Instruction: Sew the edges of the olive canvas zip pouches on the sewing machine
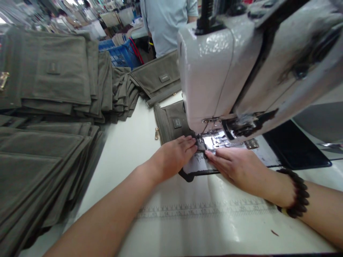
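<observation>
An olive-grey fabric bag panel (171, 116) with a small dark label and a gold zipper pull (157, 133) lies on the sewing machine bed, partly hidden under the machine head (209, 78). My left hand (175, 155) is closed over its near edge, left of the presser foot; the thumb is hidden. Just right of it, my right hand (238, 166) rests palm down. Its outstretched fingers lie together, their tips touching the edge of the work by the metal needle plate (218, 140).
Stacks of similar olive-grey panels (59, 71) and more folded pieces (34, 153) fill the left side. Another panel (160, 76) lies behind the work. A ruler scale (203, 211) runs along the white table (150, 239). Beyond are a blue crate (118, 53) and a standing person (170, 26).
</observation>
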The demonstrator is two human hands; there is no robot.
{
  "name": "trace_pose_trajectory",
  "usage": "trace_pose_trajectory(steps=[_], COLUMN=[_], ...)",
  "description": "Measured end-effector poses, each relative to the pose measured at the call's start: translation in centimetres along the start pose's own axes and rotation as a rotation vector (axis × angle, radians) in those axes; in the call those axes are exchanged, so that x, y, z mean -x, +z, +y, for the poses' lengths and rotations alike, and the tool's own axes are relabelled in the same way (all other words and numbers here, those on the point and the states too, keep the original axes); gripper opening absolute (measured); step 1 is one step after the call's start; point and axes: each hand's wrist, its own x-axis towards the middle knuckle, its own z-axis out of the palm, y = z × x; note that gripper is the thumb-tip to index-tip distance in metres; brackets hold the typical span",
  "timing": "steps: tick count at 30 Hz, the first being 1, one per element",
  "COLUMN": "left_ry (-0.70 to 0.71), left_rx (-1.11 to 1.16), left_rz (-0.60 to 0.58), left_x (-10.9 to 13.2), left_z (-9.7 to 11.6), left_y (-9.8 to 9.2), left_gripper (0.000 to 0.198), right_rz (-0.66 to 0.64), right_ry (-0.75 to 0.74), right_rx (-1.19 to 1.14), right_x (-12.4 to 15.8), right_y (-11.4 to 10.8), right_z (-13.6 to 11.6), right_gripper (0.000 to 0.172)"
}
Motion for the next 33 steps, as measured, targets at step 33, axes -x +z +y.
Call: trace_pose_trajectory(steps=[33], left_ry=[-0.474], left_rx=[0.288], left_rz=[-0.201], left_x=[1.4], left_z=[1.4], left_y=[-3.9], left_gripper=[0.044], right_rz=[0.193], right_ry=[0.191], right_rx=[-0.204], right_x=[0.0], right_y=[-2.7], right_z=[1.6], right_gripper=[0.027])
